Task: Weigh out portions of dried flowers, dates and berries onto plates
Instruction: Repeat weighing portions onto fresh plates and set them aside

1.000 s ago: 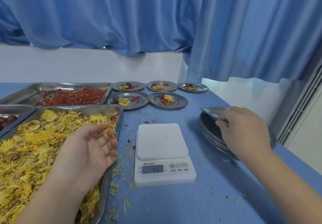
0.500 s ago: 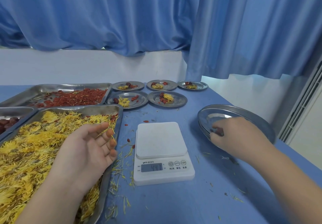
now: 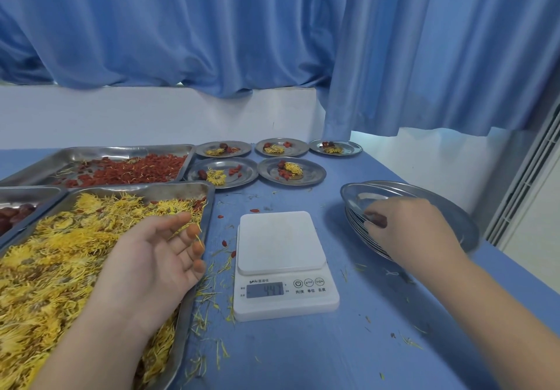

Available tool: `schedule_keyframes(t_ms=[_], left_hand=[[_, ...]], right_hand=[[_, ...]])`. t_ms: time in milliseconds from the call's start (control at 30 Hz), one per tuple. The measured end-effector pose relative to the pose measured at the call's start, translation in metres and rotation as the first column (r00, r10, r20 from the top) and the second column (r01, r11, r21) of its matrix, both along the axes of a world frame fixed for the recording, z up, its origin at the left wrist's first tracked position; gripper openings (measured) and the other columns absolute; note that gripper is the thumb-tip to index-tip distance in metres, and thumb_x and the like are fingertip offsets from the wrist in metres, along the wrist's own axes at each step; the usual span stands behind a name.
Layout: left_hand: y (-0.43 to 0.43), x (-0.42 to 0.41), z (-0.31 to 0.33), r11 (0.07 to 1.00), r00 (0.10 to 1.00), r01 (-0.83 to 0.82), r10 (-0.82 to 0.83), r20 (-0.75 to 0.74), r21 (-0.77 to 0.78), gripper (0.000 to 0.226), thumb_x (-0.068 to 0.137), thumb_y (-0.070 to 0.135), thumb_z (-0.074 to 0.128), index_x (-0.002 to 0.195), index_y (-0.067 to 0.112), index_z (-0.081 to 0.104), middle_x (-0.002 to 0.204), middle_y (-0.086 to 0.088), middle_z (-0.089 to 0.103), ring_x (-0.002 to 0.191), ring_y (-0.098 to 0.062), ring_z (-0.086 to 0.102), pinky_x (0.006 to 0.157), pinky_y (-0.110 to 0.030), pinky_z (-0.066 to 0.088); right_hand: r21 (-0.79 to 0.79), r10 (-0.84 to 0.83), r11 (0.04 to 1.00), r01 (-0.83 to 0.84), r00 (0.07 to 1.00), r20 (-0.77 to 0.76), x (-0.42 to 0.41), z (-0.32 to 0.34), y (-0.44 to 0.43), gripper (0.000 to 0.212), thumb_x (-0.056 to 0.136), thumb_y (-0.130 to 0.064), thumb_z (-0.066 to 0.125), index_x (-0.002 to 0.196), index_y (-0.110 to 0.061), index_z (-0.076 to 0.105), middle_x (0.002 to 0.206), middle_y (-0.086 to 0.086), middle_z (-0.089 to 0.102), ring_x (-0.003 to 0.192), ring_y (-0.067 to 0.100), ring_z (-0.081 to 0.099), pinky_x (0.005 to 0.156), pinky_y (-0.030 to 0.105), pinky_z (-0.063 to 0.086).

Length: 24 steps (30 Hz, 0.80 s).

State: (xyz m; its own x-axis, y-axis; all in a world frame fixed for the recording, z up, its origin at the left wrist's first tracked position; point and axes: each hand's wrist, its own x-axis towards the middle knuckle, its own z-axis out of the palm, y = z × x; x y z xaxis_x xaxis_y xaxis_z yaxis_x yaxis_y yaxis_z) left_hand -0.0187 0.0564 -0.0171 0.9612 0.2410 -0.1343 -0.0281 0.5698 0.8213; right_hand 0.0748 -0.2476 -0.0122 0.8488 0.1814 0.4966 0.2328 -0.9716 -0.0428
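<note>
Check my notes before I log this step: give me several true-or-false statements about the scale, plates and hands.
1. The scale has a plate on its platform. False: the platform is bare.
2. Five filled plates sit at the table's far side. True.
3. The right hand is at the stack of empty plates. True.
4. The left hand rests on the berry tray. False: it lies open, palm up, over the tray of yellow flowers.
5. The berry tray sits behind the flower tray. True.
</note>
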Motion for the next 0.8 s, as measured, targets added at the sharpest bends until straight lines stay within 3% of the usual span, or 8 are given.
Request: schedule_keyframes(t_ms=[133,267,333,500,633,800], left_hand=[[0.000,0.000,0.001,1.000,1.000,0.001,-0.001,0.007,0.005,0.029,0.065,0.023,0.061,0.093,0.017,0.061,0.069,0.000,0.058,0.060,-0.016,0.053,0.061,-0.029,0.038],[0.000,0.000,0.000,1.000,1.000,-0.006,0.006,0.009,0.002,0.019,0.075,0.021,0.058,0.094,0.017,0.061,0.069,0.000,0.059,0.061,-0.016,0.053,0.061,-0.029,0.037],[0.000,0.001,-0.001,1.000,1.000,-0.005,0.005,0.005,-0.001,0.015,0.081,0.021,0.055,0.094,0.017,0.061,0.069,0.000,0.059,0.060,-0.016,0.053,0.061,-0.030,0.038],[0.001,0.000,-0.001,1.000,1.000,-0.008,0.008,0.002,0.000,0.013,0.084,0.021,0.052,0.093,0.017,0.062,0.069,0.000,0.059,0.061,-0.016,0.053,0.060,-0.030,0.038],[0.002,-0.001,0.001,1.000,1.000,-0.012,0.012,0.006,-0.004,0.013,0.086,0.020,0.051,0.094,0.016,0.061,0.070,0.000,0.059,0.061,-0.016,0.052,0.061,-0.030,0.037],[0.002,-0.004,0.006,0.999,0.999,-0.049,0.049,-0.001,-0.006,0.011,0.089,0.020,0.050,0.090,0.017,0.060,0.069,0.001,0.058,0.060,-0.015,0.052,0.060,-0.028,0.038]], right_hand=[[0.029,0.030,0.999,-0.032,0.998,0.055,0.000,-0.003,0.000,0.007,0.081,-0.026,0.069,0.084,-0.019,0.067,0.074,-0.001,0.060,0.072,0.026,0.057,0.057,0.032,0.048],[0.009,0.073,0.997,-0.077,0.976,0.204,0.001,-0.004,-0.001,0.015,0.073,0.000,0.071,0.084,-0.011,0.071,0.067,0.006,0.054,0.062,0.033,0.053,0.047,0.032,0.044],[0.010,0.134,0.989,-0.145,0.935,0.328,0.001,-0.004,0.001,0.026,0.066,0.011,0.072,0.083,-0.008,0.074,0.064,0.009,0.054,0.055,0.034,0.050,0.046,0.034,0.044],[-0.009,0.302,0.938,-0.346,0.805,0.511,-0.008,-0.004,0.017,0.028,0.068,0.011,0.074,0.088,-0.010,0.077,0.069,0.008,0.059,0.058,0.031,0.049,0.053,0.040,0.042],[-0.133,0.457,0.872,-0.471,0.687,0.565,-0.023,-0.013,0.042,0.021,0.077,0.001,0.068,0.087,-0.014,0.078,0.072,0.002,0.064,0.063,0.028,0.052,0.059,0.036,0.037],[-0.207,0.581,0.791,-0.576,0.601,0.549,-0.034,-0.024,0.063,0.017,0.074,0.000,0.074,0.085,-0.013,0.078,0.076,-0.002,0.069,0.065,0.026,0.055,0.058,0.035,0.038]])
